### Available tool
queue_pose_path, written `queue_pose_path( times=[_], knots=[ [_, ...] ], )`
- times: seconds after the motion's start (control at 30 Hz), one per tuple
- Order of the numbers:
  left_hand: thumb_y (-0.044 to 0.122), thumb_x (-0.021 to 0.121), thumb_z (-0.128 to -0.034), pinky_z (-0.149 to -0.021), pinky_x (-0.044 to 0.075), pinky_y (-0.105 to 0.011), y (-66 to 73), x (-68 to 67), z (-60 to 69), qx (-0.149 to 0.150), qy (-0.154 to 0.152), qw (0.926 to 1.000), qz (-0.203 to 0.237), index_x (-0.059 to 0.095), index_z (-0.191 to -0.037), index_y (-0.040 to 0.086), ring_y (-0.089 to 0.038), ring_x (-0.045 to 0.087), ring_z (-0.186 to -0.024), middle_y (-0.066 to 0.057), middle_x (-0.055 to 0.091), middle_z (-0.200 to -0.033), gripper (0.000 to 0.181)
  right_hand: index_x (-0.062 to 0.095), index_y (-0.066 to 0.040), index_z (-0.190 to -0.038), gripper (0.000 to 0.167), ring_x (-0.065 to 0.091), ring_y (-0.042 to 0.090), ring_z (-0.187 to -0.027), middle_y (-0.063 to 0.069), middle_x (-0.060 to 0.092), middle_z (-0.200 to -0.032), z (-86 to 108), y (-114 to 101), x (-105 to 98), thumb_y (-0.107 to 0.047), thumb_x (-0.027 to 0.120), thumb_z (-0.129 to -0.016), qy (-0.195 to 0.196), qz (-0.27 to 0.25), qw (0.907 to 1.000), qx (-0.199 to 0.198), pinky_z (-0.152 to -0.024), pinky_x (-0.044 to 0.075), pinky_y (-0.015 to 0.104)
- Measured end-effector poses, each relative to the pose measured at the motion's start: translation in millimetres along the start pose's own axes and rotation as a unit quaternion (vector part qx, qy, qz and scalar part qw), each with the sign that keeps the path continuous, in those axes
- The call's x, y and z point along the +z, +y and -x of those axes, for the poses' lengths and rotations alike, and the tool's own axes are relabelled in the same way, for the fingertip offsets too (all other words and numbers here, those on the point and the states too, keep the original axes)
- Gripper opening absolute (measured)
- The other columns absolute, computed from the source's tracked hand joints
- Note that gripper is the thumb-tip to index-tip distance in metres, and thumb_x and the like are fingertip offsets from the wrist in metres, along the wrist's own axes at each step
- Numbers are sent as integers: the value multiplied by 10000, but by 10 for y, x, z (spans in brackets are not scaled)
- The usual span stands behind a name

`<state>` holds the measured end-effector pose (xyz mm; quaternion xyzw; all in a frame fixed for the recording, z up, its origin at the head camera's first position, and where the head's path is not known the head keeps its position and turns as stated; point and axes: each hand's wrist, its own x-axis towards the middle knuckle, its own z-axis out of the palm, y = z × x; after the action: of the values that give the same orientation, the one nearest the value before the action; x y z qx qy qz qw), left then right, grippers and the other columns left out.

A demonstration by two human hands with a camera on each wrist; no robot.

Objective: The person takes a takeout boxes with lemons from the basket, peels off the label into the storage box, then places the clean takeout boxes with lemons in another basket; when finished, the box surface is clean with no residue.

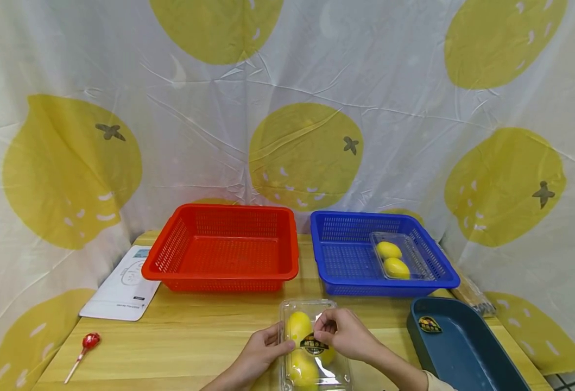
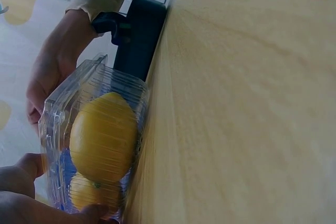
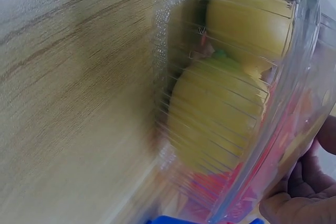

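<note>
A clear plastic clamshell box (image 1: 335,374) with several yellow lemons (image 1: 299,325) inside lies on the table near its front. My left hand (image 1: 264,350) grips its left side, thumb over the lid's edge. On the lid sits a dark sticker (image 1: 313,344) with gold print. My right hand (image 1: 348,332) pinches the sticker's upper right edge between curled fingers and thumb. In the left wrist view, the right hand (image 2: 51,77) hovers by the lid. Lemons (image 3: 215,114) press close to the ribbed wall in the right wrist view, beside the curled right hand (image 3: 307,198).
A red basket (image 1: 228,285) stands behind the box. The blue basket (image 1: 390,289) to its right holds another clear box (image 1: 416,260) with two lemons. At right is a dark teal tray (image 1: 463,347) with a sticker (image 1: 429,325). A lollipop (image 1: 90,341) and white pouch (image 1: 128,288) lie left.
</note>
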<state>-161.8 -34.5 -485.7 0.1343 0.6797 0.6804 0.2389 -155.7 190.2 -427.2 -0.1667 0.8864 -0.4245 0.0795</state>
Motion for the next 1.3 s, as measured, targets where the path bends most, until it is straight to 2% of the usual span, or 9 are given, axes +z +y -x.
queue_pose_path(
  times=[0.6,1.03,1.3],
  knots=[
    [250,648,-940,-1050,462,-435,-17,-6,-4,87,-60,9999,47,253,-1409,-229,-484,407,-1344,-382,328,-1464,778,657,-51,-808,55,507,10,-632,-2,585,-758,2,32,-11,-49,685,-855,-44,-480,9988,57,-562,446,166],
    [220,646,-938,-1054,465,-430,-26,0,5,189,-76,9997,114,294,-1416,-199,-460,430,-1343,-355,387,-1451,727,651,-30,-800,45,512,5,-633,-8,577,-743,10,69,-5,-14,671,-838,-40,-542,9985,27,-564,449,162],
    [246,653,-936,-1057,460,-433,-25,5,4,153,-28,9998,82,284,-1421,-199,-463,423,-1346,-358,372,-1459,755,642,-5,-799,37,509,-1,-636,-11,572,-744,4,88,-18,5,665,-825,-104,-646,9979,-1,-568,444,159]
  ],
)
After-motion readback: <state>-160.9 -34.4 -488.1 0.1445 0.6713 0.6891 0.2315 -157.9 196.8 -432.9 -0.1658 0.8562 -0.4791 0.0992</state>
